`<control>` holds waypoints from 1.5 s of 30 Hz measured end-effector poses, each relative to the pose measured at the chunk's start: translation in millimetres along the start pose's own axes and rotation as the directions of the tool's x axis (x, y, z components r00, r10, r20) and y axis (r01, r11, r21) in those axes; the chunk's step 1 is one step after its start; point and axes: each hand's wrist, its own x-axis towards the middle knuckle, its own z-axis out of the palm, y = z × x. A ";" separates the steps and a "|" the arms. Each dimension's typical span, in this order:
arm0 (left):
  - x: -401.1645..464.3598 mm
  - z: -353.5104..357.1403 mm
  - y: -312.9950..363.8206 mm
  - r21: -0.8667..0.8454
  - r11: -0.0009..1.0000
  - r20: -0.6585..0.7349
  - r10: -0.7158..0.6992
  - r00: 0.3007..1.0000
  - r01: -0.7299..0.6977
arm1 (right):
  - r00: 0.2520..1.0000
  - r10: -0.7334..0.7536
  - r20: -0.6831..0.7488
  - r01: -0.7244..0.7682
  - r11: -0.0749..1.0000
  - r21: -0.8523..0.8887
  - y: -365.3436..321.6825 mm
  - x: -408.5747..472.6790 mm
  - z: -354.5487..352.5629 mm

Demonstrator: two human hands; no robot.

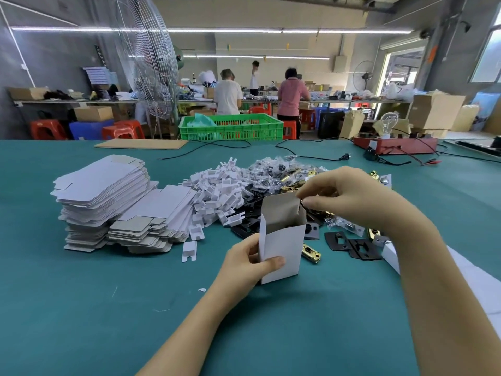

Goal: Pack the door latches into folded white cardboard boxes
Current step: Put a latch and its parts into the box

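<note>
Head view | left hand (245,263) grips upright white box (282,249) near table (81,308) centre | right hand (349,195) pinches something small, possibly a latch part, at its open top | latches (287,180) piled beyond

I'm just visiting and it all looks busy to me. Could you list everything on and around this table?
open box: one, white, upright near table centre, top open
flat box blanks: big stack, white, left
card inserts: heap, white, middle
bagged parts: pile, clear bags, behind the box
door latches: several, brass, right of the box
strike plates: several, black, right
table: one, teal cover
crate: one, green, beyond the table
stools: several, red, behind
people: three, at far benches
left hand: grips the box's lower side
right hand: fingers pinched at the box's open top
</note>
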 end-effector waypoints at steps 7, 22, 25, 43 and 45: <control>3.8 -6.1 -1.6 -0.096 0.995 -0.221 0.000 0.975 -0.022 | 0.944 0.266 -0.194 -0.249 0.963 0.106 48.0 -4.2 -2.4; 5.2 -6.5 1.0 -0.070 0.997 -0.232 0.012 0.973 -0.029 | 0.948 0.314 -0.058 -0.319 0.927 -0.198 110.9 16.5 116.3; 4.5 -6.5 1.6 -0.067 0.997 -0.225 0.008 0.974 -0.023 | 0.943 0.321 -0.088 -0.331 0.927 -0.173 111.7 16.0 119.3; 4.0 -5.9 2.5 -0.063 0.998 -0.224 0.001 0.975 -0.015 | 0.941 0.285 -0.180 -0.298 0.953 -0.051 112.5 9.9 113.8; 4.4 -5.6 2.1 -0.064 0.998 -0.225 0.000 0.974 -0.015 | 0.945 0.277 -0.174 -0.289 0.956 -0.049 112.7 11.3 113.7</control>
